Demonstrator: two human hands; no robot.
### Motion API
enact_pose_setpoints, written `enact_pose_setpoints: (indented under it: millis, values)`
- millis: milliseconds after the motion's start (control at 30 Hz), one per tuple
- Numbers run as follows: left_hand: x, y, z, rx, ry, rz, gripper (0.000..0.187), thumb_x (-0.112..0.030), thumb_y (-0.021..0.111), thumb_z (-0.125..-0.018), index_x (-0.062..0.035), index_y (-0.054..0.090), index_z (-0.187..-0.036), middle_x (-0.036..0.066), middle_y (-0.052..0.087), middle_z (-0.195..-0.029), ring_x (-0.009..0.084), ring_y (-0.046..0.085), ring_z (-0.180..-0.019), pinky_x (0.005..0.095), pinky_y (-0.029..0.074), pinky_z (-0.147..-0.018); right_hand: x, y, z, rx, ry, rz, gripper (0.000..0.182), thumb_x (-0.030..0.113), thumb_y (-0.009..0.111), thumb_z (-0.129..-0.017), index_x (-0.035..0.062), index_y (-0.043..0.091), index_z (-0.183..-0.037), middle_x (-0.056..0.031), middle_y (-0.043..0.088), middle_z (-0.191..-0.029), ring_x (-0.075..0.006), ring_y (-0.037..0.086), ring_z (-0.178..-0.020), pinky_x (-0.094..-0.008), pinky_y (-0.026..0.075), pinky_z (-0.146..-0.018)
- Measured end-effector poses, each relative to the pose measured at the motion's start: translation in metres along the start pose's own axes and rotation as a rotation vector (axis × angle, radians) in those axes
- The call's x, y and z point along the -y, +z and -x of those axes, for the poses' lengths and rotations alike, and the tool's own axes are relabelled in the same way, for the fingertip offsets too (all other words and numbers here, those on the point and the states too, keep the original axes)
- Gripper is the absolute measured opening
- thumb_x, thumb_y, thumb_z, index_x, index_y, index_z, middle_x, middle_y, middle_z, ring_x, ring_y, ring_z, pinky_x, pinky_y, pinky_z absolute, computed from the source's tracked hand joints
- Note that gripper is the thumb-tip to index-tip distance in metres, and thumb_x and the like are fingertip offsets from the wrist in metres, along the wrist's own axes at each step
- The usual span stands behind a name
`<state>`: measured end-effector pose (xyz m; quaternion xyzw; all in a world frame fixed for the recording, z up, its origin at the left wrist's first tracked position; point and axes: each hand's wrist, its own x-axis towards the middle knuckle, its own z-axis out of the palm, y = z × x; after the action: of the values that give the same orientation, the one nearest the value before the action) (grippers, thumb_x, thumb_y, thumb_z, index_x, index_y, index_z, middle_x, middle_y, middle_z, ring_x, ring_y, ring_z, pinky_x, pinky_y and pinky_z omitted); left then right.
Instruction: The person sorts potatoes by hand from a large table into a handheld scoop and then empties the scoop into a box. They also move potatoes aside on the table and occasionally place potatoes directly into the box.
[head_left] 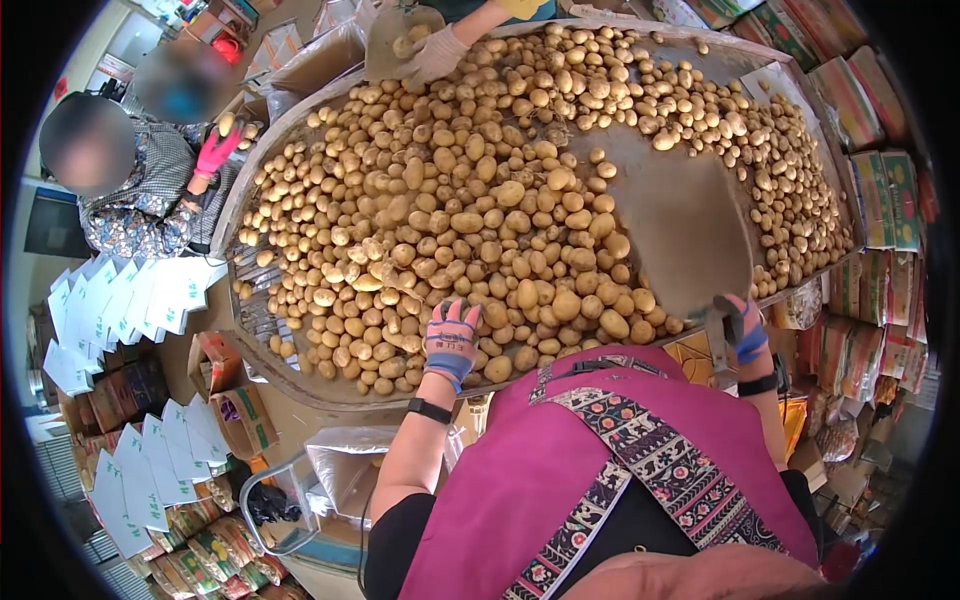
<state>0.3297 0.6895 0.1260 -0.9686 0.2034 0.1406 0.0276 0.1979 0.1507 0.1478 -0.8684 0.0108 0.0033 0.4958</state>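
Observation:
Potatoes (470, 220) lie heaped over a wide table with a raised rim (300, 393). My left hand (452, 342), in a pink and blue-grey glove, rests on the potatoes at the near edge. Its fingers are apart and hold nothing that I can see. My right hand (738, 325), gloved alike, is closed at the near end of a broad, flat brown scoop (695, 240). The scoop is somewhat blurred and lies over a bare patch between two masses of potatoes. Its handle is mostly hidden by my fingers.
Across the table, a co-worker's gloved hand (437, 55) is beside a pan (392, 38) with potatoes. At left, another person's pink-gloved hand (218, 150) is by a few potatoes. Folded white cartons (130, 300), an open box (243, 420) and stacked cartons (885, 200) surround the table.

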Motion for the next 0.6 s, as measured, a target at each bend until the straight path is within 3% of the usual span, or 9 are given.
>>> enact_pose_setpoints:
  millis: [100, 200, 267, 300, 367, 400, 433, 500, 600]
  values:
    - [0.004, -0.014, -0.002, -0.013, 0.045, 0.127, 0.060, -0.026, 0.075, -0.072, -0.0157, 0.052, -0.126, 0.013, 0.050, -0.130, 0.0339, 0.046, -0.121, 0.0420, 0.042, -0.098, 0.017, 0.014, 0.039, 0.049, 0.329, -0.374, 0.021, 0.006, 0.059, -0.088, 0.0030, 0.064, -0.108, -0.0082, 0.063, -0.111, -0.0204, 0.063, -0.096, -0.0290, 0.051, -0.084]
    - [-0.001, -0.024, -0.010, -0.193, -0.153, 0.580, 0.049, -0.022, 0.068, -0.079, -0.0078, 0.052, -0.124, 0.013, 0.054, -0.126, 0.0293, 0.054, -0.111, 0.0382, 0.046, -0.091, 0.015, 0.032, 0.047, 0.123, 0.641, -0.706, 0.025, 0.007, 0.059, -0.087, 0.0011, 0.059, -0.112, -0.0074, 0.067, -0.100, -0.0174, 0.064, -0.094, -0.0308, 0.050, -0.085]
    - [-0.015, -0.032, -0.023, -0.177, -0.165, 1.611, 0.043, -0.024, 0.064, -0.087, -0.0032, 0.052, -0.122, 0.013, 0.060, -0.115, 0.0228, 0.059, -0.100, 0.0346, 0.049, -0.086, 0.046, 0.058, 0.038, 0.140, 0.474, -0.608, 0.025, 0.009, 0.058, -0.088, 0.0009, 0.059, -0.112, -0.0076, 0.067, -0.101, -0.0170, 0.064, -0.094, -0.0307, 0.050, -0.085]
    - [-0.027, -0.073, -0.027, 0.053, -0.129, 1.703, 0.037, -0.022, 0.059, -0.091, -0.0019, 0.052, -0.122, 0.012, 0.063, -0.108, 0.0189, 0.060, -0.096, 0.0306, 0.050, -0.083, 0.055, 0.064, 0.035, 0.154, 0.313, -0.513, 0.025, 0.011, 0.057, -0.089, 0.0007, 0.059, -0.113, -0.0078, 0.067, -0.103, -0.0165, 0.064, -0.094, -0.0305, 0.050, -0.085]
    - [-0.036, -0.094, -0.059, 0.189, 0.183, 1.543, 0.040, -0.023, 0.060, -0.091, -0.0008, 0.052, -0.123, 0.013, 0.063, -0.110, 0.0200, 0.062, -0.094, 0.0290, 0.051, -0.081, 0.039, 0.068, 0.026, 0.179, 0.548, -0.647, 0.025, 0.009, 0.058, -0.088, 0.0024, 0.059, -0.112, -0.0082, 0.067, -0.102, -0.0170, 0.064, -0.094, -0.0307, 0.050, -0.084]
    - [-0.042, -0.086, -0.085, 0.021, 0.084, 1.595, 0.035, -0.024, 0.057, -0.093, 0.0014, 0.056, -0.117, 0.012, 0.066, -0.097, 0.0158, 0.064, -0.071, 0.0274, 0.052, -0.065, 0.033, 0.071, 0.022, 0.204, 0.774, -0.773, 0.025, 0.008, 0.060, -0.087, 0.0042, 0.060, -0.112, -0.0086, 0.067, -0.102, -0.0174, 0.064, -0.093, -0.0309, 0.050, -0.084]
    - [-0.031, -0.056, -0.129, -0.130, -0.021, 1.351, 0.034, -0.022, 0.059, -0.091, -0.0017, 0.056, -0.118, 0.013, 0.067, -0.098, 0.0196, 0.065, -0.075, 0.0302, 0.053, -0.068, 0.031, 0.072, 0.024, 0.202, 0.769, -0.788, 0.025, 0.008, 0.060, -0.087, 0.0042, 0.060, -0.112, -0.0086, 0.067, -0.102, -0.0174, 0.064, -0.093, -0.0309, 0.050, -0.084]
    - [-0.038, -0.109, -0.159, -0.259, 0.007, 0.602, 0.038, -0.026, 0.063, -0.088, -0.0096, 0.055, -0.121, 0.012, 0.062, -0.118, 0.0317, 0.061, -0.103, 0.0385, 0.050, -0.086, 0.033, 0.072, 0.031, 0.120, 0.219, -0.540, 0.027, 0.009, 0.061, -0.085, 0.0042, 0.060, -0.112, -0.0083, 0.067, -0.102, -0.0189, 0.064, -0.090, -0.0309, 0.050, -0.082]
    - [-0.054, -0.109, -0.210, 0.042, 0.009, 0.224, 0.059, -0.034, 0.062, -0.086, -0.0163, 0.041, -0.138, 0.012, 0.046, -0.139, 0.0306, 0.048, -0.123, 0.0413, 0.044, -0.098, 0.037, 0.060, 0.021, 0.026, 0.592, -0.855, 0.028, 0.008, 0.061, -0.083, 0.0019, 0.060, -0.111, -0.0081, 0.066, -0.101, -0.0204, 0.064, -0.089, -0.0317, 0.051, -0.081]
